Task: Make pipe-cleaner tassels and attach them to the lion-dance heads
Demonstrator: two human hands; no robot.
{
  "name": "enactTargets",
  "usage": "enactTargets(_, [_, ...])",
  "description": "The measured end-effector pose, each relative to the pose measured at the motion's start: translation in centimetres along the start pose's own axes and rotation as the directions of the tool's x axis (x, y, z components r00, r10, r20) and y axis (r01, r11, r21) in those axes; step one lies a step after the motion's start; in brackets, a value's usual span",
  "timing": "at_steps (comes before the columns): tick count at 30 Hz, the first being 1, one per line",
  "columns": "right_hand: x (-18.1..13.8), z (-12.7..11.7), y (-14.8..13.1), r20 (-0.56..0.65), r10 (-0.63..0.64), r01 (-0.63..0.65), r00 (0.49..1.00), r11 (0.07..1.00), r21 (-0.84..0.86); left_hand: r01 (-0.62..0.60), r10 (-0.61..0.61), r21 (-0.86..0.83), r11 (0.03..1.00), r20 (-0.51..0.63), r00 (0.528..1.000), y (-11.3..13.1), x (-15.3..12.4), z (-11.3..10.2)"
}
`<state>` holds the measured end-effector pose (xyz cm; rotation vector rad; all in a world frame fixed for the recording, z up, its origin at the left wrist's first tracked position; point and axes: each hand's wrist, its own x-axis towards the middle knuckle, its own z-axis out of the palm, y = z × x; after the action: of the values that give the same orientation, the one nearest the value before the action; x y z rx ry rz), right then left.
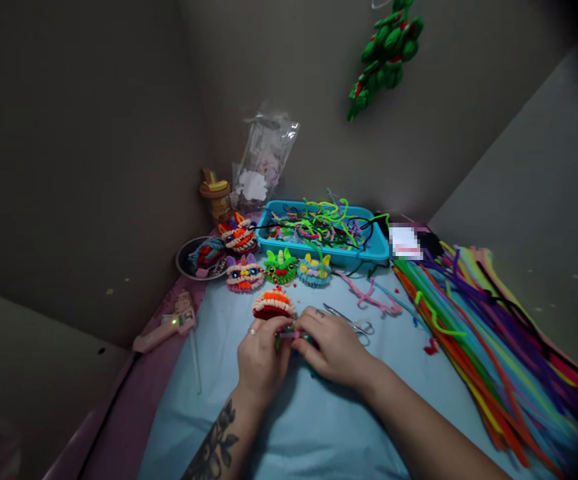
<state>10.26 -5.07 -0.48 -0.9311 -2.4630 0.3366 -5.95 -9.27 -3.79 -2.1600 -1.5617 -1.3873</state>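
Observation:
My left hand [261, 353] and my right hand [333, 343] meet above the blue sheet, fingers pinched. Between them is a small piece of pink and green pipe cleaner [287, 333], mostly covered by my fingertips. Just beyond my fingers lies an orange, cream and dark red pipe-cleaner head [273, 303]. A pair of metal scissors [363, 327] rests behind my right hand, partly hidden by it. Farther back stand finished pipe-cleaner heads: a pink and cream one [245, 275], a green one [281, 266] and a blue and yellow one [314, 271].
Behind them is a blue basket [323, 252] of pipe-cleaner scraps. Bundled coloured pipe cleaners [489, 353] spread along the right. On the left are a pink glue gun [169, 327], a metal bowl [181, 268] and a brown cup [215, 200]. A green ornament [389, 50] hangs above.

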Motion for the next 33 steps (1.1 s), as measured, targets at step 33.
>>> enactTargets(33, [-0.5, -0.2, 0.6, 0.109, 0.069, -0.079, 0.992, 0.993, 0.092, 0.172, -0.183, 0.067, 0.983, 0.231, 0.956, -0.2, -0.9, 0.1])
